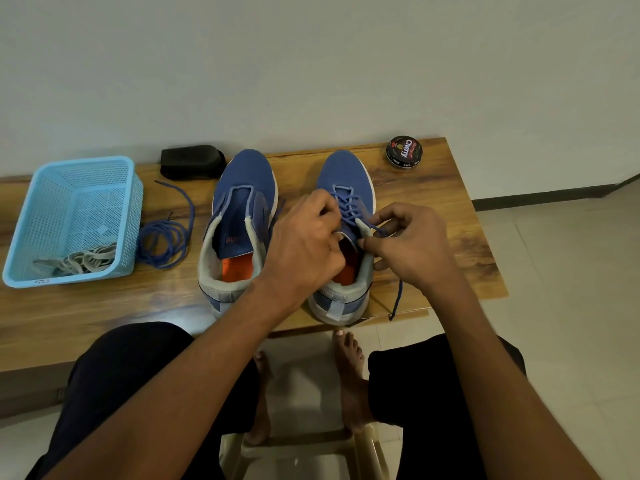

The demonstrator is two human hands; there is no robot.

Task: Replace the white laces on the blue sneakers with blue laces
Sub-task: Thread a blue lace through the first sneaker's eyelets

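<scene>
— Surface?
— Wood-grain bench against a plain wall. Two blue knit sneakers: left sneaker unlaced, right sneaker part-laced in blue.
— Laces?
— One blue lace coiled loose; white laces heaped in one perforated plastic basket.
— Hands?
— Left hand and right hand each pinch the threaded lace.
— Other?
— One round polish tin, one black brush.
</scene>
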